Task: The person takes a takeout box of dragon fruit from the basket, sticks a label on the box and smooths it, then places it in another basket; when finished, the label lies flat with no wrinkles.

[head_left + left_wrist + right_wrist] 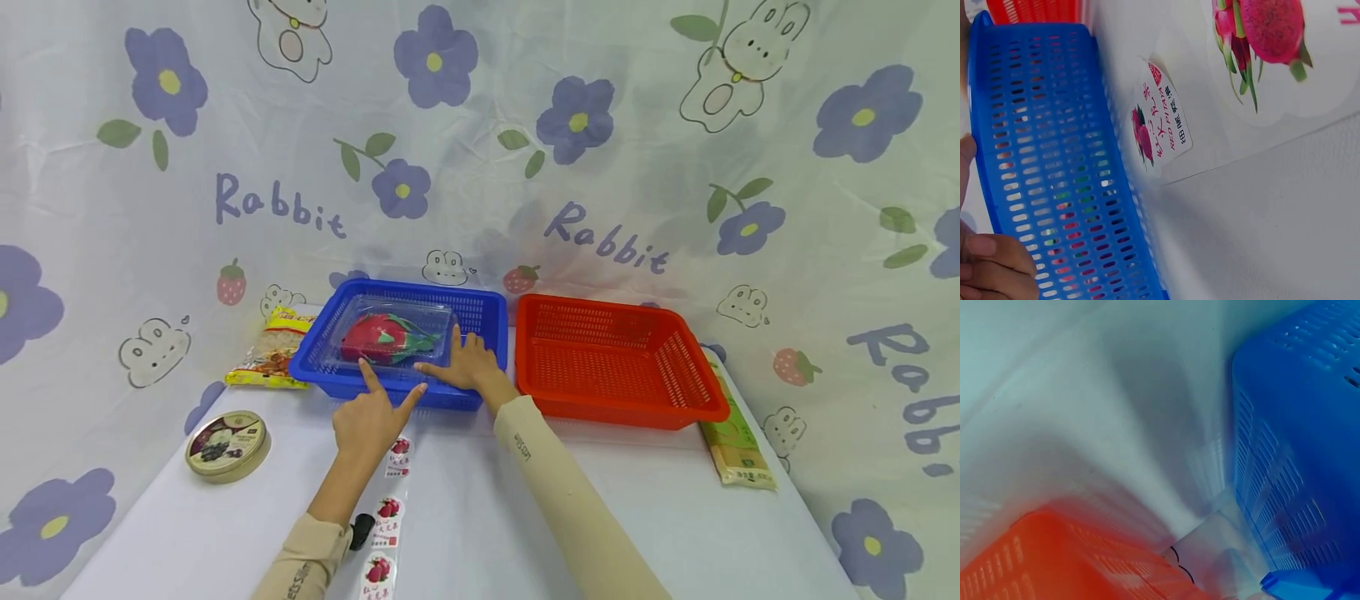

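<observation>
A blue basket [480,312] stands at the back of the white table and holds a clear plastic box [438,317] with a red dragon fruit [378,337] inside. My left hand [388,382] points its index finger and thumb up against the basket's front rim; its other fingers are curled, as the left wrist view shows. My right hand [453,358] lies with spread straight fingers on the box's near right corner. A strip of dragon fruit stickers [386,508] lies on the table below my left hand. The left wrist view shows one sticker [1160,122] beside the basket wall [1054,156].
An empty red basket [678,371] stands right of the blue one, blurred in the right wrist view [1054,562]. A snack bag [273,350] and a round tin [227,444] lie at the left, a green-yellow packet [738,450] at the right. A rabbit-print cloth hangs behind.
</observation>
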The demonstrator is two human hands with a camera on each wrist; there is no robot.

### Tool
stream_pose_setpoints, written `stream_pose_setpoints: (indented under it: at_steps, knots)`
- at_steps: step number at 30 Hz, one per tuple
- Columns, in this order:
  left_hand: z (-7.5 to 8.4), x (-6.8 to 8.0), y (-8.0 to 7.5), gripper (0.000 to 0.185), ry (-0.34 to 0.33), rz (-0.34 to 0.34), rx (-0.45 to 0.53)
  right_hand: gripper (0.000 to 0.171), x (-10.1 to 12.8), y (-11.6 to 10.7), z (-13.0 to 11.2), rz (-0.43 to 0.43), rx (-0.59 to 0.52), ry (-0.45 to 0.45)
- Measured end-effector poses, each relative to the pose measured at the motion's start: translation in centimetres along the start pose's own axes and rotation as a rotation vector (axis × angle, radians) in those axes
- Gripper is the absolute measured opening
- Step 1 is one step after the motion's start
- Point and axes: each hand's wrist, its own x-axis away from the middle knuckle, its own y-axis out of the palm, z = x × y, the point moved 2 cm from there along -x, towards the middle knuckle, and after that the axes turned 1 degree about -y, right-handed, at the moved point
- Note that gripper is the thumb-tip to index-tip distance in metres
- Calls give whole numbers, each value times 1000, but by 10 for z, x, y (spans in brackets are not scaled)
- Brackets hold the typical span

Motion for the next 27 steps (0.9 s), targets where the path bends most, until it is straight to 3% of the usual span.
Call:
stream_pose_setpoints:
  at_steps: [14,27]
  knots:
    - [0,0,1,119,-5,-14,7,113,-3,5,2,-51,-106,19]
    - [0,0,1,120,-10,-26,24,114,-9,10,2,-76,-84,28]
